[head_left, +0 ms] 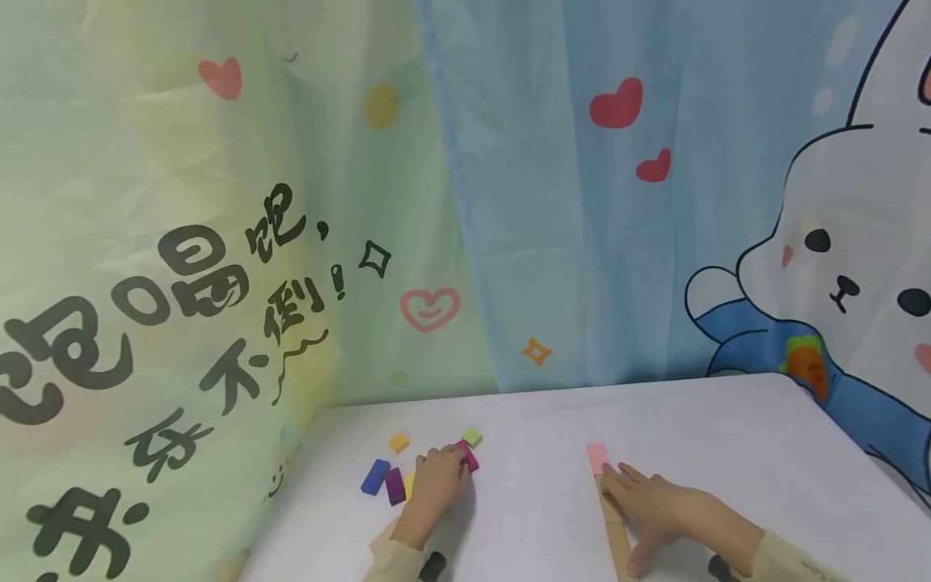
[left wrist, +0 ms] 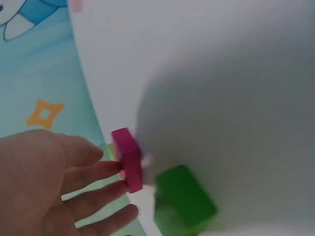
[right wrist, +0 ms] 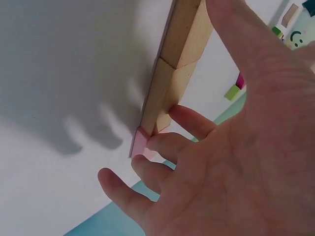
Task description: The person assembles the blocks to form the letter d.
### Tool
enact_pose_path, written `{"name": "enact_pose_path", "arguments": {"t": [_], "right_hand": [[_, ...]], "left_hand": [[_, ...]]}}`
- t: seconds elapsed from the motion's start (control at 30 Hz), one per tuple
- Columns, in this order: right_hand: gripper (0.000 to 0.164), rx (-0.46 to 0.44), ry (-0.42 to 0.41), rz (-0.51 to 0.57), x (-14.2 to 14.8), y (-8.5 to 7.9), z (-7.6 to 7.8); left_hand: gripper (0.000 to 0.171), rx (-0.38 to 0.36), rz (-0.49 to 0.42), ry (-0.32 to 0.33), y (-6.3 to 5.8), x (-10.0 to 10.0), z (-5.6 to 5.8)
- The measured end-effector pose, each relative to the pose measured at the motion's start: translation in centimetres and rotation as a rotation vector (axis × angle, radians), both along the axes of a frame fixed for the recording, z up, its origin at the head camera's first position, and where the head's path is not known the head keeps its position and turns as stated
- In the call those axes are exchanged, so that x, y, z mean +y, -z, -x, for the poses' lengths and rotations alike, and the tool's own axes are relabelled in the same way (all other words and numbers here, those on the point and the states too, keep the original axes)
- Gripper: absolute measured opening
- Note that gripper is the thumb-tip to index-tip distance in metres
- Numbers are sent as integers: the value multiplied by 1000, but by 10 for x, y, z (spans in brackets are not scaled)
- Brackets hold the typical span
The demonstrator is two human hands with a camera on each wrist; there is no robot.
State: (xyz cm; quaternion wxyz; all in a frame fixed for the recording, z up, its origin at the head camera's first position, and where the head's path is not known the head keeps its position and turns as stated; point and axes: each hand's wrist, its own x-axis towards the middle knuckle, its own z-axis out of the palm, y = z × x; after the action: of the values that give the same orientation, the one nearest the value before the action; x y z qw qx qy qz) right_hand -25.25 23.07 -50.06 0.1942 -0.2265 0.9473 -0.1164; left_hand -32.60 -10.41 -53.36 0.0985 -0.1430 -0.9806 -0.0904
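A magenta block (left wrist: pixel 129 162) lies at the fingertips of my left hand (head_left: pixel 439 478); those fingers are fairly straight, with the thumb just beside the block. Close by in the left wrist view is a green block (left wrist: pixel 184 201), hidden under the hand in the head view. On the right, my right hand (head_left: pixel 658 508) rests along a row of plain wooden blocks (right wrist: pixel 167 88) that ends in a pink block (head_left: pixel 596 458) at the far end. Its fingers are spread and lightly bent, fingertips against the side of the row.
Around the left hand lie a blue block (head_left: pixel 375 477), a purple block (head_left: pixel 395 487), an orange block (head_left: pixel 398 442), a light green block (head_left: pixel 473 437) and a partly covered yellow block (head_left: pixel 409 485). A wooden piece (head_left: pixel 381 537) shows beside the left forearm. Behind the white table (head_left: pixel 531 485) hangs a printed curtain (head_left: pixel 545 242).
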Motion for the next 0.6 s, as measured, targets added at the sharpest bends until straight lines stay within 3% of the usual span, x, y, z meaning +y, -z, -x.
{"name": "enact_pose_path", "arguments": {"t": [0.07, 0.17, 0.23, 0.33, 0.43, 0.6], "right_hand": [[123, -5, 14, 7, 2, -1, 0], [124, -18, 32, 13, 3, -1, 1], [126, -29, 42, 13, 3, 0, 1], [128, -48, 57, -6, 1, 1, 4], [128, -42, 52, -31, 0, 1, 5], [124, -16, 25, -65, -5, 1, 3]], "left_hand": [[14, -53, -40, 69, 3, 0, -1], [21, -131, -74, 158, 8, 15, 0], [27, -171, -57, 205, 11, 34, 0], [29, -172, 21, 259, 13, 69, 5], [25, -165, 83, 282, 9, 105, 19], [31, -300, 64, 314, 3, 144, 48]]}}
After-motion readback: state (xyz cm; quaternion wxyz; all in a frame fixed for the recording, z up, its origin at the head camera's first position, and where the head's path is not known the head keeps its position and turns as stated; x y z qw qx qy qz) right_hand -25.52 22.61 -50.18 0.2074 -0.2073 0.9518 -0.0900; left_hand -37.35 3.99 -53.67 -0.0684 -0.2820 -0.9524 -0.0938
